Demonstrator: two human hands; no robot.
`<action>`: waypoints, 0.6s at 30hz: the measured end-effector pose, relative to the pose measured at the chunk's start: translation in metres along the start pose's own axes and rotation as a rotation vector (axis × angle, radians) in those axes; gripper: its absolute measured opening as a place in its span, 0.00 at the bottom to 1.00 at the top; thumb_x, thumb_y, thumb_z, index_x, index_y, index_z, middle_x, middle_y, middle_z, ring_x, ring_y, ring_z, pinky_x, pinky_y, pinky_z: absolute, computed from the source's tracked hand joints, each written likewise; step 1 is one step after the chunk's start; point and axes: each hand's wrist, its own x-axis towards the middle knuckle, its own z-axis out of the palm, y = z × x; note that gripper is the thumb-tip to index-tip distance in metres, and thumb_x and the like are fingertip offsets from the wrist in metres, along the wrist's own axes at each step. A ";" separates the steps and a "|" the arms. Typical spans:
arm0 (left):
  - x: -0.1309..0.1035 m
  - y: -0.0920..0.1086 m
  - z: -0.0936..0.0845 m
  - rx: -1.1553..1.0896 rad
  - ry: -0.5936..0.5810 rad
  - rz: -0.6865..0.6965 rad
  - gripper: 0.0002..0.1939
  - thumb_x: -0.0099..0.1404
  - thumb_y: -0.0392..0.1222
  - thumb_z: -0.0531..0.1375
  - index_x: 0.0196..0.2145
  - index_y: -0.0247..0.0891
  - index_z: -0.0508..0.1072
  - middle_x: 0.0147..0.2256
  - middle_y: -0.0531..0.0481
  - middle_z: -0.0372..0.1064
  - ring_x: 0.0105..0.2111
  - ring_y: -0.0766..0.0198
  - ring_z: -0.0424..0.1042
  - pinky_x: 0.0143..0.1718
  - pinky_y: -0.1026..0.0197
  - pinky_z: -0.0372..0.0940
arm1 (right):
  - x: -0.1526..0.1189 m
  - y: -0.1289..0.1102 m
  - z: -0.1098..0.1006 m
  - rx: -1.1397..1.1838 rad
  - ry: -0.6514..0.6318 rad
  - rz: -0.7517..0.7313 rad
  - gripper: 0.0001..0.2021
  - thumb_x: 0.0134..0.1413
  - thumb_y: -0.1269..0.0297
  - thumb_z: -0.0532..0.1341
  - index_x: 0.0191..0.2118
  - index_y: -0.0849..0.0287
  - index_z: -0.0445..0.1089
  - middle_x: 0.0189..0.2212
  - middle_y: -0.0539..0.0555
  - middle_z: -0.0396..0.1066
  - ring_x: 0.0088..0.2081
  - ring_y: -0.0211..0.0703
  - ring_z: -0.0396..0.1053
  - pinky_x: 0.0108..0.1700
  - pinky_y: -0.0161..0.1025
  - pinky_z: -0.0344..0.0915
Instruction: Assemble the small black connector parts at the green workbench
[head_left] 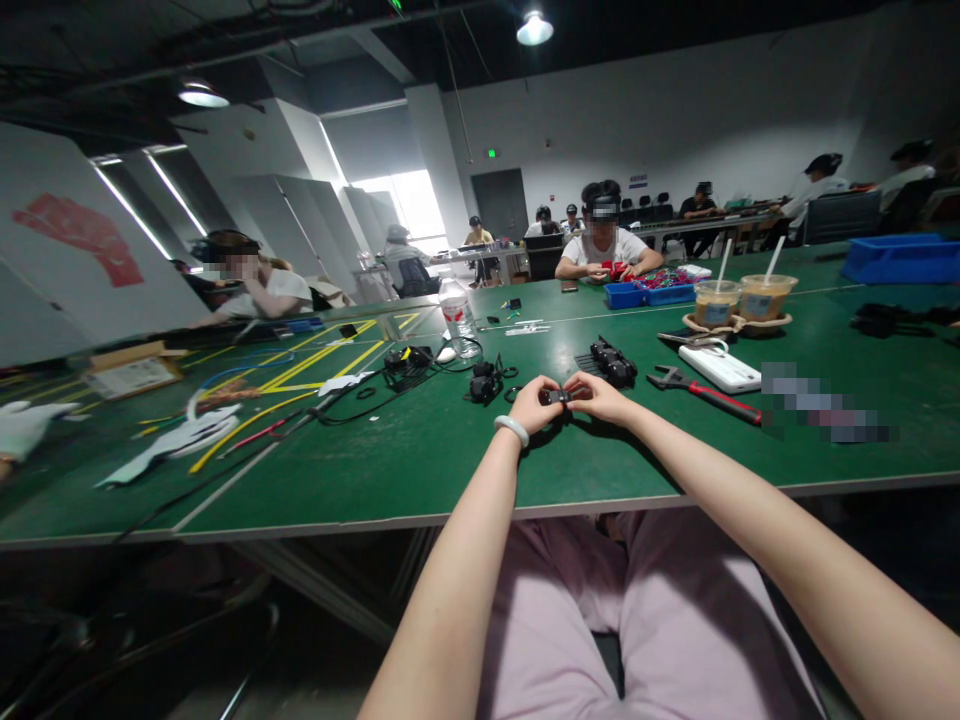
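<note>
Both hands, left [534, 404] and right [597, 396], clamp fingers on one black part [556, 397]; two cups [740, 297] stand beyond, labels unreadable.

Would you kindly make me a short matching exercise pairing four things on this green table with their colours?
Things:
1. wrench handle
2. bin
3. bracelet
4. small part held by both hands

Colours:
a. blue
b. black
c. red
d. white

Pairs: 1-c, 2-a, 3-d, 4-b
</note>
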 end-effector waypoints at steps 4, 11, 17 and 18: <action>0.001 -0.003 0.000 -0.019 -0.016 -0.003 0.13 0.45 0.38 0.57 0.32 0.33 0.65 0.29 0.52 0.64 0.28 0.69 0.63 0.32 0.65 0.60 | 0.001 0.001 0.000 -0.002 -0.003 0.001 0.14 0.34 0.71 0.61 0.33 0.61 0.61 0.31 0.52 0.66 0.34 0.38 0.65 0.39 0.41 0.62; 0.002 -0.004 0.001 -0.080 -0.047 -0.057 0.14 0.45 0.39 0.57 0.32 0.33 0.64 0.29 0.52 0.64 0.26 0.70 0.63 0.28 0.66 0.59 | 0.001 -0.001 -0.001 -0.012 -0.006 0.019 0.14 0.34 0.72 0.61 0.33 0.61 0.62 0.31 0.52 0.65 0.35 0.38 0.64 0.39 0.41 0.62; 0.002 -0.002 0.002 -0.097 -0.039 -0.052 0.13 0.45 0.37 0.57 0.32 0.33 0.64 0.28 0.53 0.63 0.26 0.70 0.62 0.30 0.66 0.60 | 0.002 -0.001 0.000 0.006 0.005 0.040 0.14 0.33 0.72 0.61 0.32 0.61 0.62 0.31 0.52 0.65 0.34 0.37 0.65 0.39 0.40 0.62; 0.002 -0.002 0.002 -0.091 -0.034 -0.050 0.13 0.45 0.37 0.57 0.32 0.33 0.64 0.28 0.53 0.63 0.27 0.70 0.62 0.31 0.65 0.60 | 0.002 -0.002 0.000 0.008 0.003 0.046 0.14 0.33 0.72 0.61 0.32 0.61 0.62 0.31 0.52 0.65 0.34 0.37 0.65 0.38 0.40 0.62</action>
